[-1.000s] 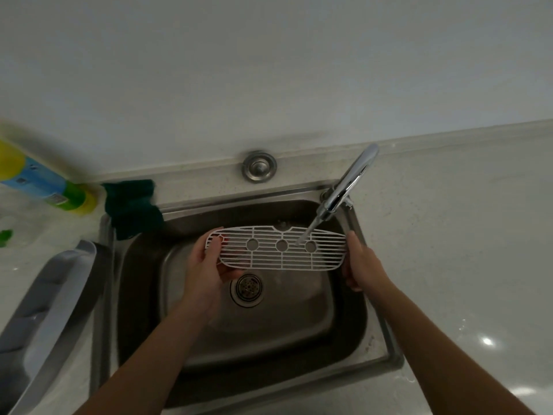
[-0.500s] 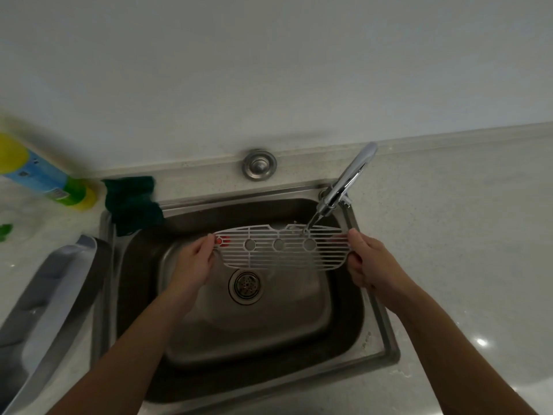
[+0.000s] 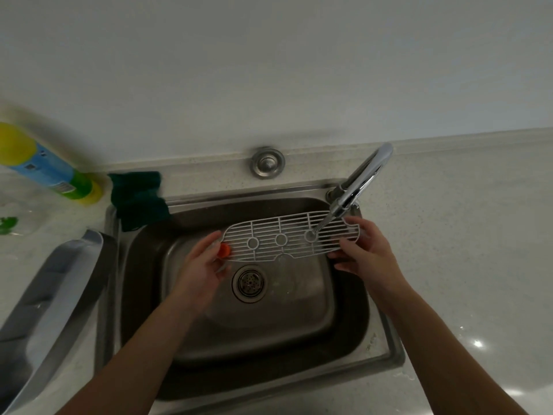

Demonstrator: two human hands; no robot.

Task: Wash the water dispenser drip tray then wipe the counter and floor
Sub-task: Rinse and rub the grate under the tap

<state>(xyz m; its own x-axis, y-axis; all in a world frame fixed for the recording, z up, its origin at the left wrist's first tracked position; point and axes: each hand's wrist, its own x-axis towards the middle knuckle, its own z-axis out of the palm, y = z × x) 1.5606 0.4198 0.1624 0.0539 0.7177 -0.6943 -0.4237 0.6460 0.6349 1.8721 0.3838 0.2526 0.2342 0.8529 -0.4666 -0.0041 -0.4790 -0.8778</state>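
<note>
a: both hands hold the white grate [image 3: 288, 237] by its ends. left hand [image 3: 206, 262] has its grip closed on the left end, fingers under it and thumb near the little orange piece [image 3: 224, 250] at that corner. right hand [image 3: 363, 250] is clamped on the right end, fingers curled round the edge.

b: and where is it?

a: held above the sink [image 3: 353, 333], clear of the basin floor, roughly level. the faucet [image 3: 360, 181] is running and the stream lands on the right-hand one of its three round holes.

b: so which step?

a: i'd say the rinse of the drip tray's grate, the first part of the task. the desk [image 3: 463, 235] and the floor look not yet wiped, though the floor is out of view.

b: what does the next move call for?

a: my guess: slide the grate sideways under the stream so the left part gets wet too, or turn it over. both grips need to hold firm, since wet thin plastic may slip.

b: containers?

a: the sink holds no standing water that i can see; the drain [image 3: 248, 282] is open and the steel looks wet. a grey tray body [image 3: 51, 298] lies on the desk to the left of the sink; whether anything is in it i cannot tell. a yellow and blue bottle [image 3: 45, 166] stands behind it, contents hidden, and a dark green cloth [image 3: 139, 199] hangs over the sink's back left corner.
</note>
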